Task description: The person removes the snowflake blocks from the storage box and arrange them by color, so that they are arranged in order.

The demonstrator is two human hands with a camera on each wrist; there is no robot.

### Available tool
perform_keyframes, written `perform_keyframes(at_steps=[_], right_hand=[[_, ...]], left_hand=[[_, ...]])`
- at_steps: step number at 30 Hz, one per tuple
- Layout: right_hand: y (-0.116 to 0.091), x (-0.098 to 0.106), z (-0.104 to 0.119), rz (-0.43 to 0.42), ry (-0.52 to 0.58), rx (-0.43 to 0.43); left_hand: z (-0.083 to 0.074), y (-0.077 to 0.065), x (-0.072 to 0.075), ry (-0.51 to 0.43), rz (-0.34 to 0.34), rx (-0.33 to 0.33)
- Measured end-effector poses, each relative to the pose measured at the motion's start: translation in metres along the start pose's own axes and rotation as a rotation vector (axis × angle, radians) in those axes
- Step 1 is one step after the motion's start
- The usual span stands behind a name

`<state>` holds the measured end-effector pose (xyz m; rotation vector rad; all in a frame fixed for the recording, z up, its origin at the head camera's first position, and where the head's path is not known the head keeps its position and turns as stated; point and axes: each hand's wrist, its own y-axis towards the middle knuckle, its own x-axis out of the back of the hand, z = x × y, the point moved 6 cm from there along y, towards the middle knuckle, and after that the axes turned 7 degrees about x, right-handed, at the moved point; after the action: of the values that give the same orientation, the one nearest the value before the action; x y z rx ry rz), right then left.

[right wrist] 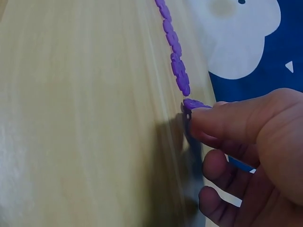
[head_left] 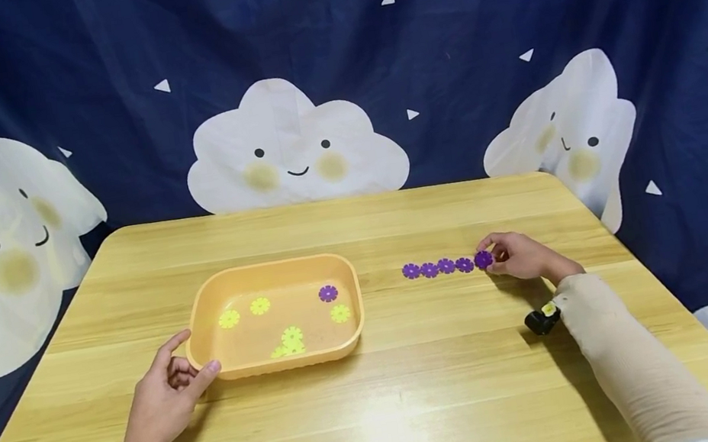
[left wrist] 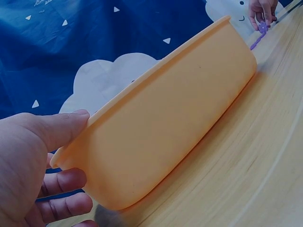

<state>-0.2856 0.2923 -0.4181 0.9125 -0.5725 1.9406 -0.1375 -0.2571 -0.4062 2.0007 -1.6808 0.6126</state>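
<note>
My left hand grips the left end of an orange plastic tub, thumb on the rim and fingers curled around the outside. Inside the tub lie several yellow flower-shaped discs, one of them this yellow disc, and a single purple disc. Over on the right, my right hand pinches a purple flower-shaped disc between thumb and fingertips. That disc is at the right end of a row of purple discs lying on the table, with a small gap showing in the right wrist view.
Everything stands on a light wooden table. A dark blue curtain with white clouds hangs behind it. Black wrist gear sits by the right sleeve.
</note>
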Motion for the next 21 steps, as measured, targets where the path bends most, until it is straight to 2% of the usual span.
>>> perform_keyframes(at_steps=[8, 21], right_hand=[[0.0012, -0.0005, 0.0007, 0.008, -0.070, 0.017], [0.0035, -0.0019, 0.0011, 0.039, -0.088, 0.032]], left_hand=[[-0.0002, 0.0000, 0.0003, 0.009, -0.005, 0.003], [-0.0002, 0.0003, 0.0002, 0.003, 0.004, 0.001]])
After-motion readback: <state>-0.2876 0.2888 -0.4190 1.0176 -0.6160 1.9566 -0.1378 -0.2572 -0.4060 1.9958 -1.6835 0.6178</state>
